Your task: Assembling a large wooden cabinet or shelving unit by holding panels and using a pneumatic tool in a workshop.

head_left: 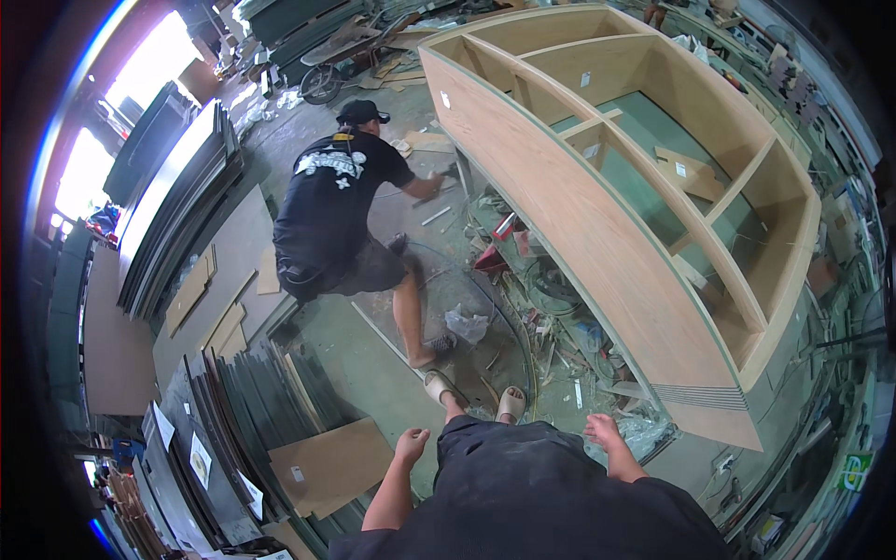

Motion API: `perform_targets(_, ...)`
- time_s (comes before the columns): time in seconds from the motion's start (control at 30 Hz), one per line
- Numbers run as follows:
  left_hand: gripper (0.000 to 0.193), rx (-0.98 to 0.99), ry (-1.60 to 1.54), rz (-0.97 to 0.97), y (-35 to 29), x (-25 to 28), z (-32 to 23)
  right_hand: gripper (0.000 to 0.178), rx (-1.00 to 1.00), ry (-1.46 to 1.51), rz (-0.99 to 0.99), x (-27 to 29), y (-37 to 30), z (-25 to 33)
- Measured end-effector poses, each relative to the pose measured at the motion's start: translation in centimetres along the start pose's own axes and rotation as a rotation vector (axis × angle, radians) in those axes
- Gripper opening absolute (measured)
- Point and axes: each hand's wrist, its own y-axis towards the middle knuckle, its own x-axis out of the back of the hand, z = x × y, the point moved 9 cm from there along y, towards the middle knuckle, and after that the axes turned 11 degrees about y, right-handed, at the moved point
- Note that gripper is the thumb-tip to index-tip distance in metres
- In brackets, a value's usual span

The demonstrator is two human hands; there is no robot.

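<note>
My left hand (412, 444) hangs at my side with its fingers curled in, and nothing shows in it. On the other side, my right hand (603, 430) is also loosely closed, with no object visible in it, near the lower end of a large wooden cabinet frame (579, 191). That frame has a long pale wood panel, curved edges, inner dividers and a green inner board. Neither hand touches it. A co-worker (341, 196) in dark clothes and a cap bends forward on the left, one arm stretched toward the cabinet's far-left end.
Stacks of dark boards (280, 392) stand on the left, with a brown panel (333, 467) on them. A hose (485, 294), a plastic bag (467, 323) and wood scraps litter the floor between me and the cabinet. A wheelbarrow (341, 56) stands at the back.
</note>
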Motion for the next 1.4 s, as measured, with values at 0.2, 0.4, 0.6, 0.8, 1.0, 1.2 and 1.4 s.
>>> perform_targets(0.2, 0.067, 0.005, 0.011, 0.020, -0.1, -0.2, -0.5, 0.047, 0.008, 0.010, -0.026, 0.7, 0.4, -0.7)
perform_targets(0.4, 0.067, -0.009, 0.018, 0.027, 0.7, -0.1, 0.4, 0.041, 0.026, 0.006, -0.041, 0.4, 0.7, -0.7)
perform_targets(0.6, 0.062, -0.025, -0.019, 0.040, 0.9, 0.0, -1.4, 0.041, 0.045, 0.015, -0.054, 1.3, 2.2, -1.7)
perform_targets(0.8, 0.055, -0.051, -0.008, 0.005, 1.5, 0.6, -1.4, 0.041, 0.085, 0.023, -0.047, 1.2, 1.9, -1.4)
perform_targets(1.0, 0.053, -0.028, -0.046, 0.077, 1.3, 0.1, -2.2, 0.044, 0.156, -0.023, -0.080, 1.6, 2.3, -1.3)
perform_targets(1.2, 0.051, -0.048, -0.056, 0.052, 2.1, 1.4, -3.4, 0.043, 0.162, 0.053, -0.117, 1.4, 2.1, -1.1)
perform_targets(1.4, 0.049, -0.090, -0.078, 0.148, 5.3, 3.1, -4.8, 0.043, 0.160, -0.014, -0.143, 1.1, 2.8, -0.9)
